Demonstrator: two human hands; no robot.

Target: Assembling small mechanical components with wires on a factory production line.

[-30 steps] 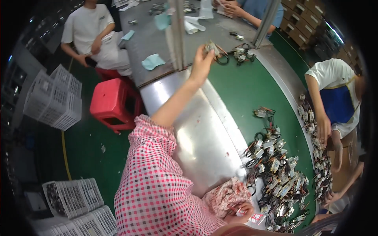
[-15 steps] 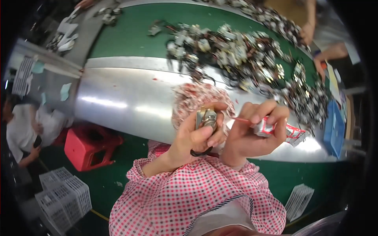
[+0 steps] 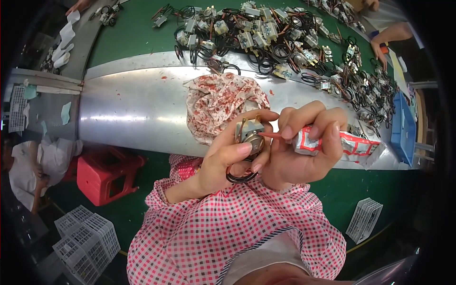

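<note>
Left hand [image 3: 223, 161] wraps a thermostat-like metal component [image 3: 255, 138], thumb by its round disc, disc facing up; its black cable [image 3: 241, 179] hangs coiled below the fingers. Grip looks firm, good: brace it so the part can't roll, and park the thumb clear of the spot being worked. Right hand [image 3: 304, 159] pinches a crumpled red-and-silver tube [image 3: 358, 146], red pointed nozzle [image 3: 273, 136] aimed left at the disc's upper edge; contact or tiny gap, can't tell. Best done with light, even squeeze, little finger side resting on the left hand so both move together; too much pressure would probably flood the joint or smear fingers. Cable loop should stay out of the nozzle's path. Just past the hands, red-stained cloth [image 3: 221, 104] lies bunched on the metal bench [image 3: 133, 107], handy for wiping the tip. Farther, heap of similar components [image 3: 256, 35] on the green surface [image 3: 137, 35]; tangled cables there, so lift singly. Blue tray [image 3: 403, 130] off to the right
</note>
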